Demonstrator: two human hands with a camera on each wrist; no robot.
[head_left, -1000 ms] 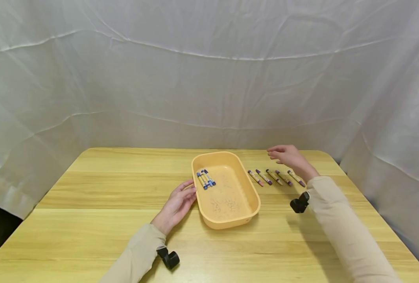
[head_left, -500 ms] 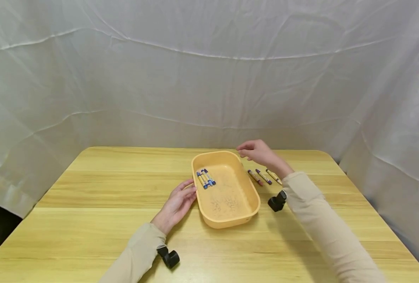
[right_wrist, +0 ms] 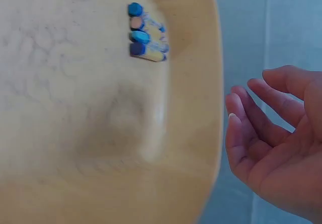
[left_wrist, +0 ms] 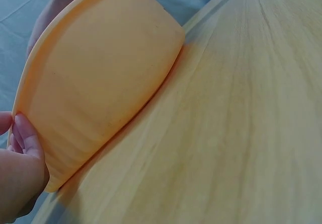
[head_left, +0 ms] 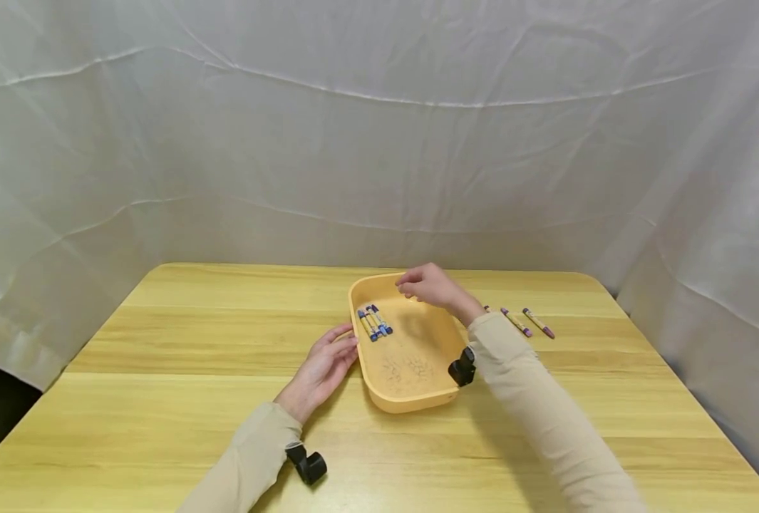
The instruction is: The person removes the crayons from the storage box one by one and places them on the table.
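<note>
An orange plastic tray (head_left: 411,405) sits mid-table with several blue crayons (head_left: 374,322) lying side by side in its far left corner. My right hand (head_left: 422,284) hovers over the tray's far end, fingers relaxed and holding nothing; the right wrist view shows its bare palm (right_wrist: 271,148) beside the tray rim (right_wrist: 204,83) and the blue crayons (right_wrist: 147,32). My left hand (head_left: 325,360) lies flat on the table with its straight fingers against the tray's left wall; its fingertips (left_wrist: 22,143) touch the tray wall (left_wrist: 100,83). Purple crayons (head_left: 516,322) lie right of the tray.
The wooden table (head_left: 161,399) is backed and flanked by a white cloth (head_left: 379,142). A black wrist camera (head_left: 308,467) sits under my left sleeve, another (head_left: 462,369) under my right. My right forearm hides part of the crayon row.
My right hand has swung left, from above the purple crayons on the table to over the tray's far end. The left hand and the tray have stayed put.
</note>
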